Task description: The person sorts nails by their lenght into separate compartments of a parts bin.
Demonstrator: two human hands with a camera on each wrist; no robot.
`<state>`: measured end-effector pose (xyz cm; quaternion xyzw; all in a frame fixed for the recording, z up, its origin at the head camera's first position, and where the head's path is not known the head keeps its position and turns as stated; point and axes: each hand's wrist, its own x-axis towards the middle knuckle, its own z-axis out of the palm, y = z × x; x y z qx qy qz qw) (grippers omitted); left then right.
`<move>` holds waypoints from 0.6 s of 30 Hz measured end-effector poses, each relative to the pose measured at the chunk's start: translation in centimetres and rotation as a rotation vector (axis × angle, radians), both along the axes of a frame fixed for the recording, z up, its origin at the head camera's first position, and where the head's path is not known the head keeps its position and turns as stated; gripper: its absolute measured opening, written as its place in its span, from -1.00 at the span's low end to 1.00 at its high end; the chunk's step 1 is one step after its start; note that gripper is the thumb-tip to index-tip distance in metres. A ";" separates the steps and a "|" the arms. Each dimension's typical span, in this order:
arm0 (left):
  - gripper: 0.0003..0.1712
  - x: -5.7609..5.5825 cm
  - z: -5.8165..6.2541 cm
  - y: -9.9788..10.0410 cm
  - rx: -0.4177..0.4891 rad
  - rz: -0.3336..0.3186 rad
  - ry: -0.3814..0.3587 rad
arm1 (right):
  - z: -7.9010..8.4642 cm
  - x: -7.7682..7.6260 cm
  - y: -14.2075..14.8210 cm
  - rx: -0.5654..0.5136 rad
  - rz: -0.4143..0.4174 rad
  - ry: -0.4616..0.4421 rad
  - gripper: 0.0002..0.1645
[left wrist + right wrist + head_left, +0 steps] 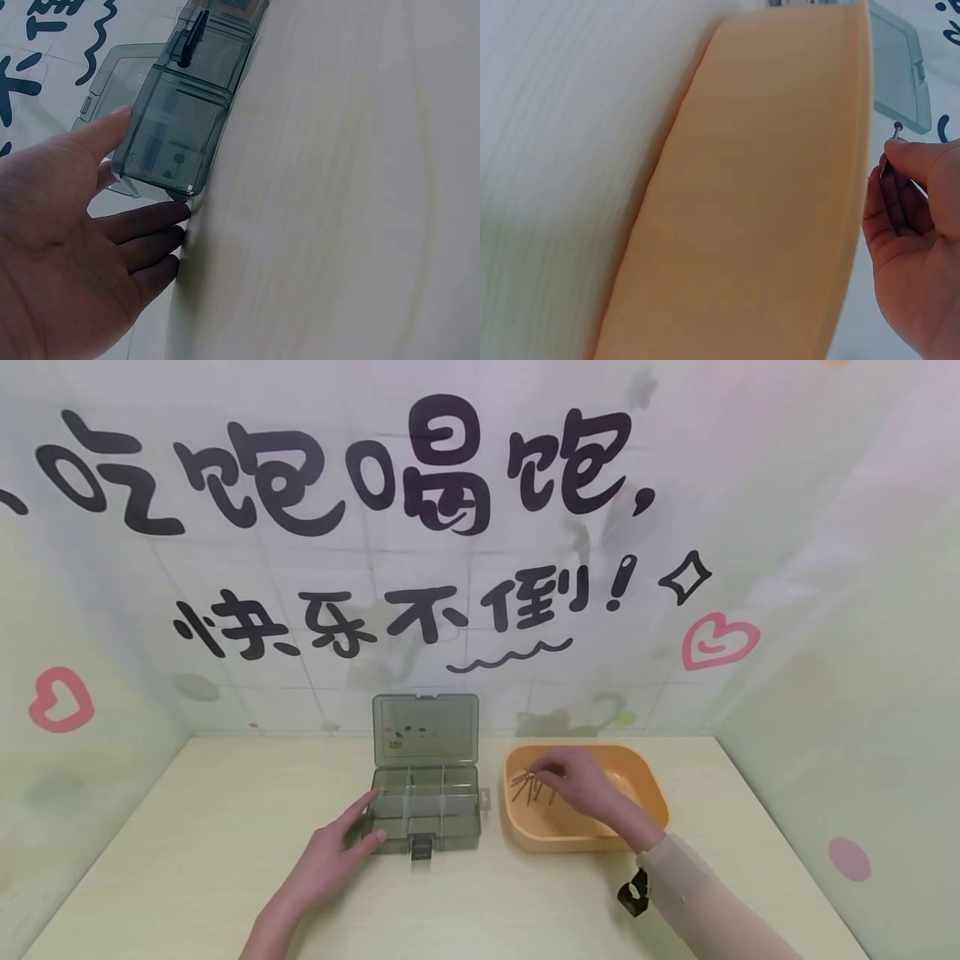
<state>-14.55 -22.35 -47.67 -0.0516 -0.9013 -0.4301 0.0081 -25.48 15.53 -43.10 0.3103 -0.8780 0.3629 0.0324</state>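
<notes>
A grey translucent compartment box (442, 805) stands on the table with its lid (426, 731) raised at the back. My left hand (330, 857) rests at the box's left side, thumb at the front corner and fingers fairly straight; the left wrist view shows the thumb (112, 135) against it. To the right is an orange plastic basin (547, 843) with several thin screws (525, 787) lying in its left part. Over these screws, my right hand (577, 783) pinches a screw (898, 130) between thumb and fingertips, its round head pointing up in the right wrist view.
The pale wooden table (450, 910) is bounded by a printed white sheet (337, 560) behind and at both sides. A black latch (422, 847) hangs at the box's front, and a clear tab (484, 799) sticks out toward the basin. A black strap (633, 893) hangs by the right wrist.
</notes>
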 end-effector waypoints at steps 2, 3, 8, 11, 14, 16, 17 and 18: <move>-0.21 0.0 0.0 0.0 0.001 0.001 -0.001 | 0.3 0.3 -0.5 -0.010 0.010 0.001 -0.88; -0.21 0.0 0.0 0.1 0.003 0.000 -0.003 | 0.4 0.4 -0.8 -0.018 0.019 0.004 -0.88; -0.22 0.0 0.1 0.2 0.006 0.006 -0.004 | 0.6 0.8 -2.0 -0.066 0.073 0.017 -0.87; -0.23 0.1 0.1 0.2 0.005 0.009 -0.004 | 0.4 0.9 -2.6 -0.079 0.097 0.019 -0.86; -0.23 0.0 0.0 0.2 0.002 0.010 -0.005 | 0.4 1.1 -3.3 -0.075 0.109 0.010 -0.87; -0.22 0.0 0.0 0.1 0.000 0.013 -0.005 | 0.5 1.2 -3.9 -0.053 0.108 0.005 -0.87; -0.22 0.0 -0.1 0.1 0.000 0.013 -0.005 | 0.6 1.3 -4.3 -0.037 0.107 -0.002 -0.87; -0.21 -0.1 -0.1 0.1 -0.001 0.012 -0.005 | 0.6 1.4 -4.6 -0.024 0.106 -0.009 -0.87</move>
